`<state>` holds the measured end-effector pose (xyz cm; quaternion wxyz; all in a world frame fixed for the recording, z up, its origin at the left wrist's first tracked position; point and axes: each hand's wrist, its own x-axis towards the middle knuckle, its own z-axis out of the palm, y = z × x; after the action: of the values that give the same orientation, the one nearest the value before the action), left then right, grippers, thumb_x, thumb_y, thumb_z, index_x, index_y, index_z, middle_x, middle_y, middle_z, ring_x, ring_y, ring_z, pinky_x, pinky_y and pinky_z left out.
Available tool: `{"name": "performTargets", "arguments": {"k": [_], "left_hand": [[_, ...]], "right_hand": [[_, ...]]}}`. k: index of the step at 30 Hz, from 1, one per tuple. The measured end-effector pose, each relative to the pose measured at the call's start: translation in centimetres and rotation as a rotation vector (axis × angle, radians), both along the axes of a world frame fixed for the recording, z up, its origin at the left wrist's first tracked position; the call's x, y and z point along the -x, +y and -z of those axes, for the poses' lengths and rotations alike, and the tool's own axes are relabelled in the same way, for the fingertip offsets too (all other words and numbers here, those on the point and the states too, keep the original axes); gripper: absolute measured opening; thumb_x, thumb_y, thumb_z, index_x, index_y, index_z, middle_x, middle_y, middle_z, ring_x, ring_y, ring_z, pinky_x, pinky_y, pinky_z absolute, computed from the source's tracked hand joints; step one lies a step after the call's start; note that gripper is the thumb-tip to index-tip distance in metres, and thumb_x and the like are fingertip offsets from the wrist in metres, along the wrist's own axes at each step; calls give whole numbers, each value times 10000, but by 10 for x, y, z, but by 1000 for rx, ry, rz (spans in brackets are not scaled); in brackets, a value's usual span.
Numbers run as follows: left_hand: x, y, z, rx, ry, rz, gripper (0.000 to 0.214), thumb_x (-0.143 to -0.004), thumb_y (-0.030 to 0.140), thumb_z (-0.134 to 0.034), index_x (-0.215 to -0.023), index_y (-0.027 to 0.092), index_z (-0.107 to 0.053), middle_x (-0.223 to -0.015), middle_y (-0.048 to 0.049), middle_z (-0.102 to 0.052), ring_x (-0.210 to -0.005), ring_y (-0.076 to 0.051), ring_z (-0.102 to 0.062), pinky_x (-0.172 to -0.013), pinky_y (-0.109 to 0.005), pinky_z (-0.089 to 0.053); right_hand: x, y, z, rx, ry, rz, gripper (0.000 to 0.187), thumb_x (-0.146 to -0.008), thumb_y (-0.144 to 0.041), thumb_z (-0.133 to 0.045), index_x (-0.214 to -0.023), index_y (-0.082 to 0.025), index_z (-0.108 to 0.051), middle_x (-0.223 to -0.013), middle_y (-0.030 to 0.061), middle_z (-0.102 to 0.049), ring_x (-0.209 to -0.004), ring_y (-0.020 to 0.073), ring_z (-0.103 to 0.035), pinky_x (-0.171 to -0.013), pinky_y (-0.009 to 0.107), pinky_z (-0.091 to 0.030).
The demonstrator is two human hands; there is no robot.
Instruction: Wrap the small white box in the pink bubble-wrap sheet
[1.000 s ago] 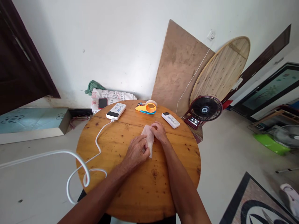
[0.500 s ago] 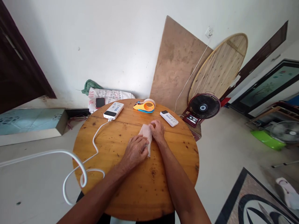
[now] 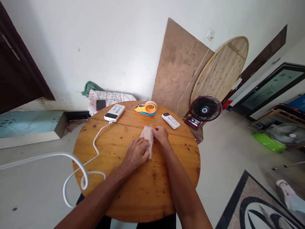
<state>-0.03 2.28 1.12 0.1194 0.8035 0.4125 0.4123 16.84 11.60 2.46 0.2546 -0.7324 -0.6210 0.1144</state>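
A pale, thin folded sheet [image 3: 147, 136], like tissue or plastic film, lies on the round wooden table [image 3: 133, 190] near its middle. My left hand [image 3: 136, 153] presses on the sheet's near end with curled fingers. My right hand [image 3: 160, 135] pinches the sheet's far right edge. Both forearms reach in from the bottom of the view.
At the table's far side lie a white power bank [image 3: 114, 112] with a white cable [image 3: 95, 149], an orange and blue tape dispenser [image 3: 146, 108] and a white remote [image 3: 170, 121]. A small fan [image 3: 205, 109], boards and a sack [image 3: 108, 97] stand by the wall.
Both hands stay on the sheet, with the fingers shifting slightly along it. The camera has drifted a little, so everything sits slightly more to the left.
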Motion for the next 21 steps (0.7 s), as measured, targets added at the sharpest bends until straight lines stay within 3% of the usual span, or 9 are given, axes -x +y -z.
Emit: {"name": "performTargets", "arguments": {"k": [5, 9, 16, 21], "left_hand": [[0, 1, 1, -13, 9, 7, 266, -697, 67, -492, -883, 222, -601, -1066, -44, -676, -1125, -245, -545, -933, -412, -425], [1, 1, 2, -19, 23, 3, 271, -697, 70, -498, -895, 222, -602, -1069, -40, -676, -1125, -244, -544, -935, -410, -425], [2, 0, -1, -16, 26, 11, 284, -695, 63, -495, -903, 219, -609, -1085, -43, -671, -1101, -238, -545, -934, -411, -428], [2, -3, -4, -20, 52, -8, 257, -712, 70, -499, -892, 215, -610, -1104, -46, -667, -1105, -248, -541, -923, -423, -426]], "right_hand": [[-1, 6, 6, 32, 155, -53, 238, -691, -363, -615, -519, -200, -597, -486, -22, -529, -550, 130, -509, -519, 218, -339], [-2, 8, 12, 10, 236, -74, 167, -680, -353, -597, -636, -196, -638, -548, -43, -565, -564, 119, -519, -531, 206, -370], [8, 5, 14, -108, 475, -83, 211, -727, -376, -534, -762, -179, -598, -607, -43, -572, -545, 108, -493, -503, 202, -395], [16, 9, 21, -106, 384, -40, 137, -719, -322, -544, -722, -190, -579, -618, -42, -563, -570, 115, -493, -545, 213, -408]]}}
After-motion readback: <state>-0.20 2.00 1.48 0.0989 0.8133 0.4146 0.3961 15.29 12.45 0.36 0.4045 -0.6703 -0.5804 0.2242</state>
